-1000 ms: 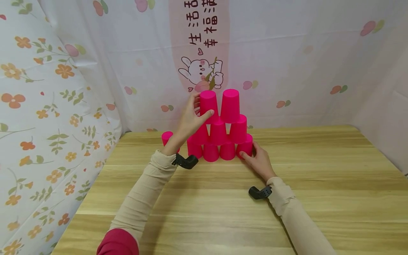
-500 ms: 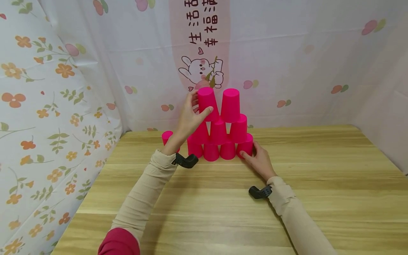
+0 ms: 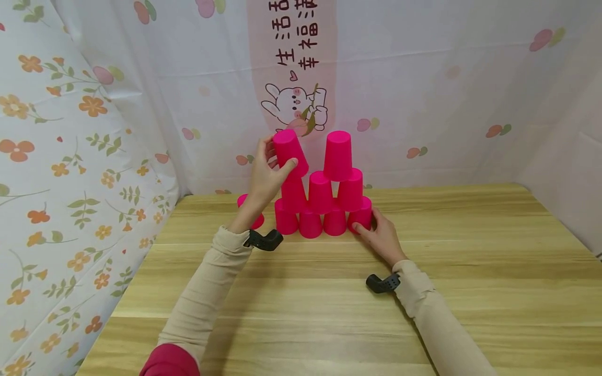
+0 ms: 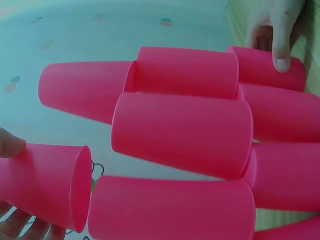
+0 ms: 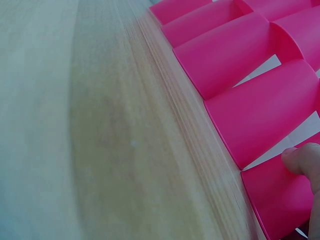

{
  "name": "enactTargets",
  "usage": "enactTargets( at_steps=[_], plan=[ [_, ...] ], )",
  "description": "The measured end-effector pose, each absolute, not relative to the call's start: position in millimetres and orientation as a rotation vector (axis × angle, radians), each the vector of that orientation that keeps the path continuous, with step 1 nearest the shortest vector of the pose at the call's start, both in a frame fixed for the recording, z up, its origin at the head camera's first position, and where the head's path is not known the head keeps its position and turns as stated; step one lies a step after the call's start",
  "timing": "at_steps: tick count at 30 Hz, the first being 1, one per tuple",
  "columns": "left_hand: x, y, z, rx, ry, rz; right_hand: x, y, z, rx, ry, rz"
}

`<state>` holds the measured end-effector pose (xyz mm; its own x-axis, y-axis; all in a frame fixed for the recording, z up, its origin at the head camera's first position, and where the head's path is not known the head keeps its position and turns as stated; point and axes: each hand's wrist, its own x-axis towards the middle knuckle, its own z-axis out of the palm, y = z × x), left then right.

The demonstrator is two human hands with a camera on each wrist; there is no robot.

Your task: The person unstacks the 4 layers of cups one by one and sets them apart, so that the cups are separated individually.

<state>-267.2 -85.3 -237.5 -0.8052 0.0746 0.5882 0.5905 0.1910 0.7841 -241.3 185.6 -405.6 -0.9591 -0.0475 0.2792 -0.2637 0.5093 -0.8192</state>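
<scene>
Upside-down pink plastic cups stand in a pyramid, with several in the bottom row and three in the middle row. My left hand (image 3: pixel 267 175) grips a pink cup (image 3: pixel 288 151), thumb in front and fingers behind. That cup leans to the left above the left middle-row cup (image 3: pixel 293 196); in the left wrist view, a narrow gap shows between the held cup's rim (image 4: pixel 81 190) and the cup below. Another cup (image 3: pixel 337 155) sits on the right of the third row. My right hand (image 3: pixel 384 237) holds the bottom-right cup (image 3: pixel 359 215), its thumb (image 5: pixel 297 159) on the near side.
One more pink cup (image 3: pixel 257 222) stands left of the pyramid, partly hidden behind my left wrist. The wooden table (image 3: pixel 320 308) extends in front and to both sides. A printed white curtain (image 3: pixel 423 104) hangs close behind the pyramid.
My left hand has moved left with its cup, which tilts more and has come away from the middle of the row below. The right hand has stayed on the bottom-right cup.
</scene>
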Motion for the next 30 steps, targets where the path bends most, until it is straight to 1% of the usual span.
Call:
enactTargets(
  at_steps=[6,17,27,30],
  plan=[
    [-264,-98,-242,-0.552,-2.114,-1.568,-242,186,-407,0.273,-2.523,1.430],
    [-257,-124,-250,-0.482,-2.062,-1.619,-242,187,-410,0.287,-2.509,1.444],
    [-252,-145,-251,-0.450,-1.988,-1.590,-242,187,-409,0.293,-2.511,1.432],
    [-243,-149,-246,-0.413,-1.998,-1.571,-242,186,-408,0.282,-2.514,1.436]
  ],
)
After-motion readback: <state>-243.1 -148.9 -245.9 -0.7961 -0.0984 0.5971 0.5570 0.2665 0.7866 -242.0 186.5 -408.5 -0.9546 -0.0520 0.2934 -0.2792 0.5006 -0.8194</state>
